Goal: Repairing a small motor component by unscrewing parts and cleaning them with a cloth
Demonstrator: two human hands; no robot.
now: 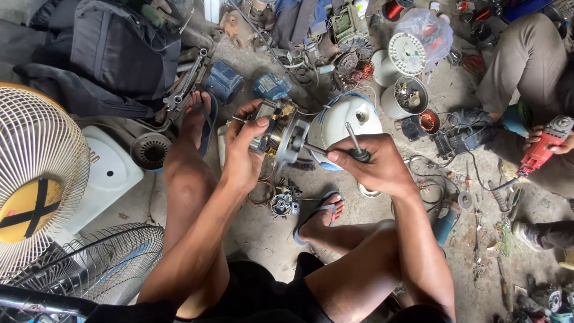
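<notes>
Floor-side, fan motor (280,133) in left hand (244,157)

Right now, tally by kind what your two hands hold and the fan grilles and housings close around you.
Fan motor, in the left hand: 1
Screwdriver, in the right hand: 1
Wire fan grilles, at left: 2
White rounded housing behind the motor: 1
Red power drill, in another person's hand: 1
Total: 6

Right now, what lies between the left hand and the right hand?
In the head view, the fan motor and its shaft span it: left hand holds the motor, right hand a screwdriver.
</notes>
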